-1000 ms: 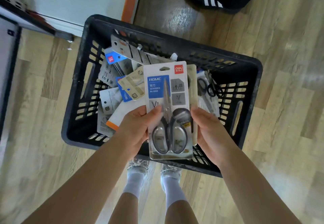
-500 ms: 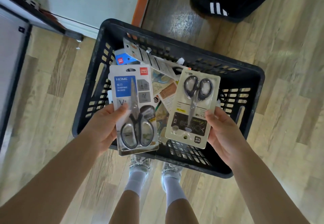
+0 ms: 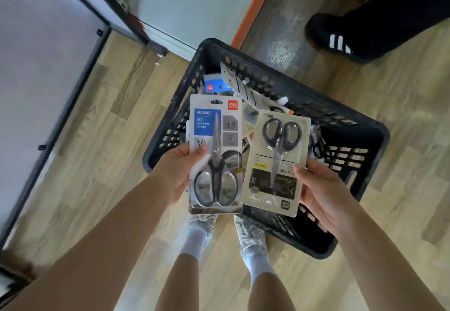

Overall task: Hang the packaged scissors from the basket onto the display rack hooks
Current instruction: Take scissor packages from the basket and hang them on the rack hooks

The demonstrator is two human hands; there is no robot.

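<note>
Left hand pinches blue pack; right hand grips cream pack

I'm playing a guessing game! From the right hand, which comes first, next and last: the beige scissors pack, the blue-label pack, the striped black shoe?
1. Beige scissors pack: held in the right hand itself.
2. Blue-label pack: just to the left, in the left hand.
3. Striped black shoe: far off on the floor, beyond the basket.

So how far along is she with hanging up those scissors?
No pack shows hung; no hooks are in view. The left hand holds a blue-label pack, the right hand a cream pack, both above the basket. More packs wait inside.
</note>
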